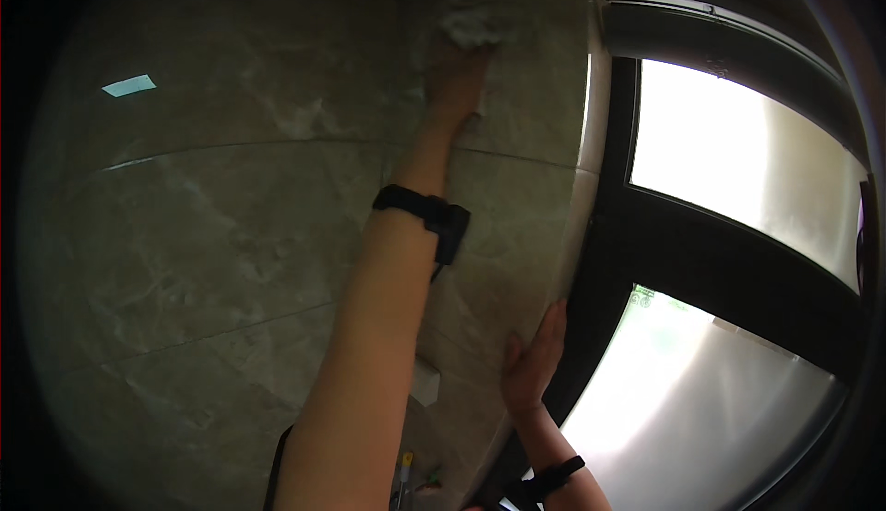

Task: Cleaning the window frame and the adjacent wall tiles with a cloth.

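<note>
High up near the corner of the tiled wall (498, 206), my left hand (454, 84) presses a crumpled white cloth (471, 27) against the tiles. The hand is blurred and dim, but its fingers look closed around the cloth. Lower and to the right, my right hand (535, 366) lies against the wall's edge beside the dark window frame (604, 234). Its fingers are stretched upward with the thumb apart, and nothing is in it. Each forearm wears a black strap, and the left one carries a small black device (450, 232).
Bright frosted panes (729, 132) fill the right side. A small white fixture (425, 383) sits low on the wall, partly behind my left forearm. Below it stands a slim object with a yellow top (406, 459). A pale rectangular patch (129, 85) shows on the left tiles.
</note>
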The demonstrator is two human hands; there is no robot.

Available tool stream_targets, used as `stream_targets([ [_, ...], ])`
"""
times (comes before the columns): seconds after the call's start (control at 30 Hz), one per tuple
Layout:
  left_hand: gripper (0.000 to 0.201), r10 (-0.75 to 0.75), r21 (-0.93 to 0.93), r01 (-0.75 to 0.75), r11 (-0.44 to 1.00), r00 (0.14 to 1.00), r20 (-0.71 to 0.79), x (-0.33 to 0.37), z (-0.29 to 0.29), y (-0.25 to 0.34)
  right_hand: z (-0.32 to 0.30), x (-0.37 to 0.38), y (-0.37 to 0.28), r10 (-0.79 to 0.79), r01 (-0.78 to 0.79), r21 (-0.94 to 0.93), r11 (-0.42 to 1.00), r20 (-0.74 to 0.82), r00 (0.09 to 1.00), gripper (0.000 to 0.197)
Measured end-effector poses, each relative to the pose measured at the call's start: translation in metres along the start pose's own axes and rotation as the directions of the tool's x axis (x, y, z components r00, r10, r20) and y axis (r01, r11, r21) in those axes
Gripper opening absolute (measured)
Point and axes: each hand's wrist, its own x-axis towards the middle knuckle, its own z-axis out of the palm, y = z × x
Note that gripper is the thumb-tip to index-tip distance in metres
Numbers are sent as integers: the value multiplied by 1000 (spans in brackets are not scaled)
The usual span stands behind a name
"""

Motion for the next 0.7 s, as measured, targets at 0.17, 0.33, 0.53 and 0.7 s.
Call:
stream_targets([
  [0.17, 65, -197, -267, 190, 945, 980, 0, -46, -50, -116, 10, -3, -7, -18, 18, 56, 998, 2, 1000, 65],
  [0.33, 61, -236, 33, 238, 971, 970, -62, -137, -56, -69, 4, 1, 0, 42, -44, 28, 999, 62, 997, 72],
  [0.53, 63, 62, -11, -61, 998, 994, 86, -238, -38, 11, 5, 3, -2, 35, -37, 47, 998, 45, 998, 70],
  [0.7, 60, 347, 134, -401, 906, 886, 309, -166, -31, 54, 6, 0, 2, 9, -10, 47, 999, 19, 1000, 66],
])
